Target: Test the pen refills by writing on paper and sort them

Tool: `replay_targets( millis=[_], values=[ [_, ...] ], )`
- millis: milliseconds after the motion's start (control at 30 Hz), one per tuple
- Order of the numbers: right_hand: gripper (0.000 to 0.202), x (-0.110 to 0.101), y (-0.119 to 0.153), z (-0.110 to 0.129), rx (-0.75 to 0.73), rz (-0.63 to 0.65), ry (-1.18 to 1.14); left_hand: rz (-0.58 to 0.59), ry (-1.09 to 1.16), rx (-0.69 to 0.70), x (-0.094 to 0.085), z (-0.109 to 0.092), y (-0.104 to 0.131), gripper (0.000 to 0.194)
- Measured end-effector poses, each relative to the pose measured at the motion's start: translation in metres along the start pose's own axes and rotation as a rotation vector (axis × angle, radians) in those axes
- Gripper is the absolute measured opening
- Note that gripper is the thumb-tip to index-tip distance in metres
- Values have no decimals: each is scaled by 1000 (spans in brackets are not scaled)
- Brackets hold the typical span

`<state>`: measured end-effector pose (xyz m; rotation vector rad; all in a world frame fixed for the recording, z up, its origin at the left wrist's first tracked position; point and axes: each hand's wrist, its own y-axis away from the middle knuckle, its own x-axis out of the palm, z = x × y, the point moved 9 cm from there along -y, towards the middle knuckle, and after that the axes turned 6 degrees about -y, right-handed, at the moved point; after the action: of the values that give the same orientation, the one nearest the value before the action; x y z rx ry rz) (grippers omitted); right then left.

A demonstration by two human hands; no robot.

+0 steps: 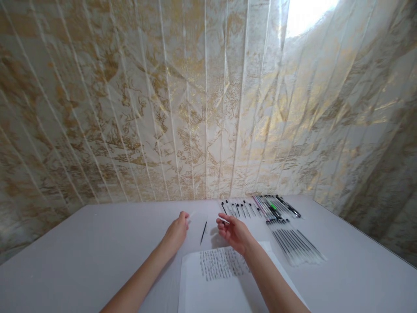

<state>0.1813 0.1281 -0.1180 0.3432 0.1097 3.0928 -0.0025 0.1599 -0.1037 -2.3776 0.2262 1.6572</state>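
My left hand (177,229) is closed above the table, thumb and fingers pinched together. A faint pale blur shows beside its fingertips, but I cannot make out what it holds. My right hand (235,232) has its fingers curled, with a small black piece (223,222) between them, too small to name. Between the hands a thin dark pen refill (203,233) lies on the table. Just below my right hand is a white sheet of paper (208,295) with rows of dark handwriting, partly covered by my right forearm.
Behind my right hand stretches a row of black-capped pens or refills (238,210). Farther right lie more pens (265,208), a green-marked one (273,207) and a fan of clear pen barrels (298,245). The pale table (81,261) meets a gold-patterned curtain (195,130).
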Motion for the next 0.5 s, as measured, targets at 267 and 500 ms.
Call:
replay_targets(
  millis=[267,500],
  values=[
    [26,10,12,-20,114,37,-274,56,-104,14,18,-37,10,8],
    [29,7,10,-23,77,-34,-185,38,-69,-7,1,-16,7,13]
  ],
)
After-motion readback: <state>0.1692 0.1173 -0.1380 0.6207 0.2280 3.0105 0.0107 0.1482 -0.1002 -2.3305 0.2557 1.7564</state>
